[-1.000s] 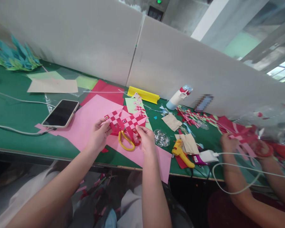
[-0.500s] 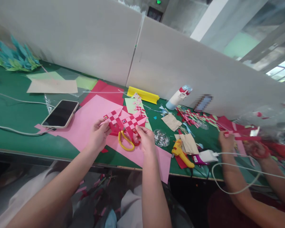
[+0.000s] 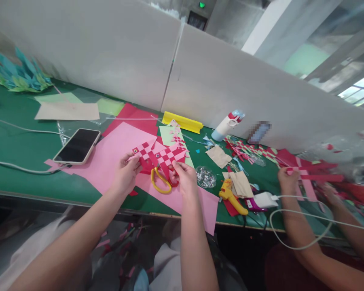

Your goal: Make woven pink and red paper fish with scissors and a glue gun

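Observation:
Two woven paper fish in red and pink check are held up over the pink sheet. My left hand [image 3: 128,171] pinches the left paper fish [image 3: 144,151], which has a round eye near its left corner. Between the fingers of my right hand [image 3: 183,173] is the right paper fish [image 3: 169,155], its eye also toward the left. The two fish sit side by side and their edges seem to overlap. Just below them, yellow-handled scissors [image 3: 161,185] lie on the pink paper [image 3: 115,161], their blades hidden by the fish.
A phone [image 3: 78,145] lies to the left. On the right are a dish of googly eyes [image 3: 206,177], a yellow glue gun [image 3: 232,198], a bottle [image 3: 227,125] and a white charger [image 3: 262,199] with a looping cable. A co-worker's hands [image 3: 288,181] handle red paper strips at far right.
My hands and the two fish stay almost still. At the right, the co-worker's far hand has shifted away from the red and pink strips.

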Action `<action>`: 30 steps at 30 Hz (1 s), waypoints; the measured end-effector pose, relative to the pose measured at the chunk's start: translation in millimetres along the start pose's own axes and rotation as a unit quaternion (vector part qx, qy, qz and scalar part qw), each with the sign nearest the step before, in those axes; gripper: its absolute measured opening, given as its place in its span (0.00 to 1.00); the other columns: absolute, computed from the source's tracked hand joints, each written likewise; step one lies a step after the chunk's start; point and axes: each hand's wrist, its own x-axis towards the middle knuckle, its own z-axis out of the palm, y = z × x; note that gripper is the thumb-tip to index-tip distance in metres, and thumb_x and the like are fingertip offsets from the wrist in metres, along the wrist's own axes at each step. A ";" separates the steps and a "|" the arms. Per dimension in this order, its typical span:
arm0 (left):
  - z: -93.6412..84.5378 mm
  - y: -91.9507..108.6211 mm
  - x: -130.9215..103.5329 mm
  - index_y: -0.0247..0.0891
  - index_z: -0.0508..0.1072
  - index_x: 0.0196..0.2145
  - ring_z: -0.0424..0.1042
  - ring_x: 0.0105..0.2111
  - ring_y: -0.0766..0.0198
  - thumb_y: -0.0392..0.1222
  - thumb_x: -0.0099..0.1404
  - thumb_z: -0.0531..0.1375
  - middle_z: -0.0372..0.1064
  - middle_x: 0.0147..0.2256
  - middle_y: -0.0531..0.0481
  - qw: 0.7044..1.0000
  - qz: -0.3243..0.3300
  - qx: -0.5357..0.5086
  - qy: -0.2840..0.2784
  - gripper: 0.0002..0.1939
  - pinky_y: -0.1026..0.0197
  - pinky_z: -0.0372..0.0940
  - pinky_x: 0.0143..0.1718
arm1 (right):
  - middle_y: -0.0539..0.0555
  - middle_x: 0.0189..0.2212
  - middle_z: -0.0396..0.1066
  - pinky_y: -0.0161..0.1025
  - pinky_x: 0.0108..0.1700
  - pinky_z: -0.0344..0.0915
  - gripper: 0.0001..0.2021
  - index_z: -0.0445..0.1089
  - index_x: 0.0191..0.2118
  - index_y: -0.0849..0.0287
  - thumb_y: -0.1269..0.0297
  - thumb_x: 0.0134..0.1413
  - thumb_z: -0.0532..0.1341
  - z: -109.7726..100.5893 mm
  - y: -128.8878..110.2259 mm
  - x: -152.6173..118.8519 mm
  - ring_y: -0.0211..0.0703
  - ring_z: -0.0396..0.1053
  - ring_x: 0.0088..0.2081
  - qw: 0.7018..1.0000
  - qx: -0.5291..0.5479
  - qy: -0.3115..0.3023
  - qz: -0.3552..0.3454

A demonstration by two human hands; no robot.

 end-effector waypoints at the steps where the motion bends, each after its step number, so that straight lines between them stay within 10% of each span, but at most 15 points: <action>1: -0.5 -0.5 0.0 0.38 0.68 0.33 0.72 0.25 0.71 0.39 0.44 0.71 0.73 0.25 0.55 1.000 0.000 0.001 -0.002 0.19 0.69 0.66 0.29 | 0.49 0.19 0.67 0.29 0.17 0.53 0.19 0.74 0.25 0.63 0.49 0.37 0.72 0.1 -0.1 -0.2 0.28 0.57 0.17 1.000 -0.001 0.000 0.000; 30: -0.6 1.2 -0.8 0.37 0.70 0.33 0.74 0.27 0.70 0.38 0.47 0.69 0.74 0.28 0.54 1.000 -0.013 0.012 -0.010 0.15 0.69 0.68 0.30 | 0.50 0.20 0.69 0.30 0.18 0.54 0.20 0.74 0.25 0.63 0.49 0.35 0.72 1.3 0.1 0.1 0.29 0.58 0.18 1.000 -0.014 0.011 0.006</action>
